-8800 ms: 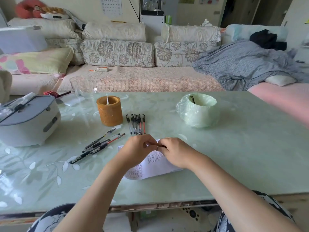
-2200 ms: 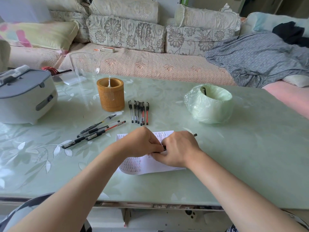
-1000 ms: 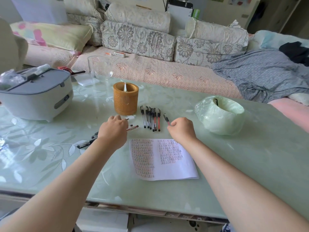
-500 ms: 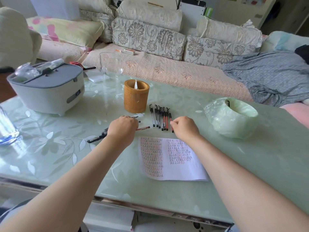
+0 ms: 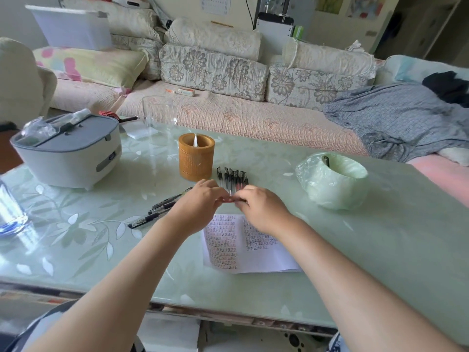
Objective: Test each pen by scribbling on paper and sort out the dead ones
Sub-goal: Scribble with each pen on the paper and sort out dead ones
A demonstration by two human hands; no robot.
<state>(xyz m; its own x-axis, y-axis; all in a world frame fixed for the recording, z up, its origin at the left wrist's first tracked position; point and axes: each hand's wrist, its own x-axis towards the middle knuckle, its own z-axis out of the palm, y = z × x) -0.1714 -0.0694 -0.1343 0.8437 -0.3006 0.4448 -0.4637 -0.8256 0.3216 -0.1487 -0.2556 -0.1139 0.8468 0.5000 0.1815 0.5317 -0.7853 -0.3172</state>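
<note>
My left hand [image 5: 200, 205] and my right hand [image 5: 264, 209] meet above the far edge of the scribbled paper [image 5: 247, 243]. Between their fingertips they pinch a reddish pen [image 5: 229, 199], held level and blurred. Just beyond the hands a row of several pens [image 5: 233, 177] lies side by side. A loose group of several black pens [image 5: 154, 212] lies to the left of my left hand. A brown cylindrical pen holder [image 5: 196, 156] stands behind them. A bin lined with a green bag [image 5: 332, 180] sits at the right, with a dark pen end showing inside.
A grey and white appliance [image 5: 68, 153] stands at the left of the glass-topped table [image 5: 380, 237]. A clear glass jar [image 5: 158, 114] stands at the far edge, another glass [image 5: 10, 212] at the near left. A sofa with cushions runs behind the table.
My right hand let go of a pen at the row and came back toward the left hand. Both hands now hold one reddish pen between them above the paper.
</note>
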